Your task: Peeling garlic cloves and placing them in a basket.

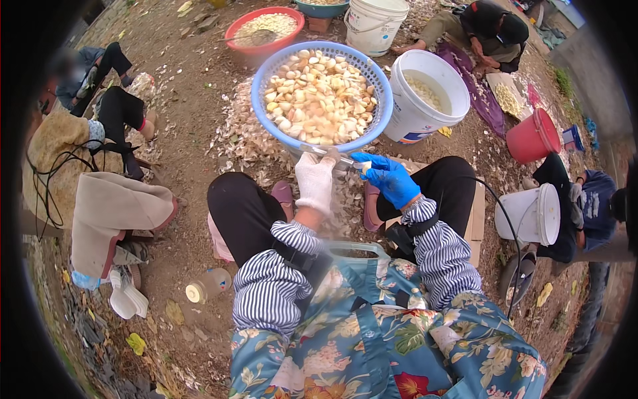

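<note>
My left hand [315, 180], in a white knit glove, grips a small metal knife [345, 160] that lies crosswise just before the basket. My right hand [393, 178], in a blue rubber glove, pinches a pale garlic clove [366, 167] close to the knife's right end. The two hands nearly meet. Right beyond them stands a blue plastic colander basket [258, 105], heaped with garlic cloves [321, 99], many still in skin. Dry garlic skins [251, 132] cover the ground around its base.
Right of the basket, a white bucket [401, 122] holds cloves in water. Behind are a red basin [234, 35] of cloves and another white bucket [376, 30]. Several people sit around. A lidded jar [208, 286] lies at left; a red bucket [532, 137] and white bucket [526, 214] stand right.
</note>
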